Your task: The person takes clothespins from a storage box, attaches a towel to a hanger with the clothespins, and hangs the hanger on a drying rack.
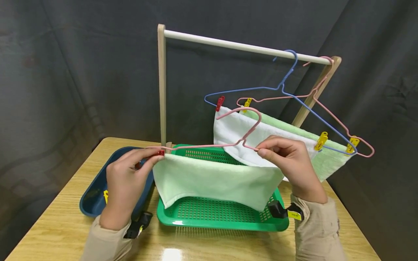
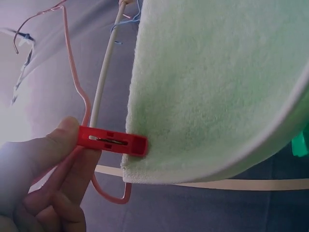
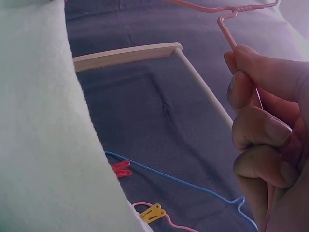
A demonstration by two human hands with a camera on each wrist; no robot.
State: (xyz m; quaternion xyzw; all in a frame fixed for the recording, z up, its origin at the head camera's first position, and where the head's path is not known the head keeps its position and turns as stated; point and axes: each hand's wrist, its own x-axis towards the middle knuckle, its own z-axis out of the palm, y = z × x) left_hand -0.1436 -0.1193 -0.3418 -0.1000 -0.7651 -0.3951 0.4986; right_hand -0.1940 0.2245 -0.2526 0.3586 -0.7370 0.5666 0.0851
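Note:
Between both hands a pink hanger [image 1: 209,146] is held up, its hook pointing up and left. My left hand [image 1: 125,177] pinches a red clothespin [image 2: 112,141], which bites on a corner of a light green towel [image 1: 215,177]. The towel hangs below the hanger, over a green basket [image 1: 222,224]. My right hand [image 1: 290,159] grips the hanger just right of its neck, thumb and forefinger around the wire. In the right wrist view the towel [image 3: 43,116] hangs to the left of the right hand's fingers.
Behind, a rack with a white bar [image 1: 228,44] carries a blue hanger [image 1: 241,89] and another pink hanger [image 1: 336,119], with a white towel [image 1: 228,127] and a green towel [image 1: 330,165] clipped on. On the left stands a blue tray [image 1: 89,197] containing a yellow clothespin [image 1: 106,196].

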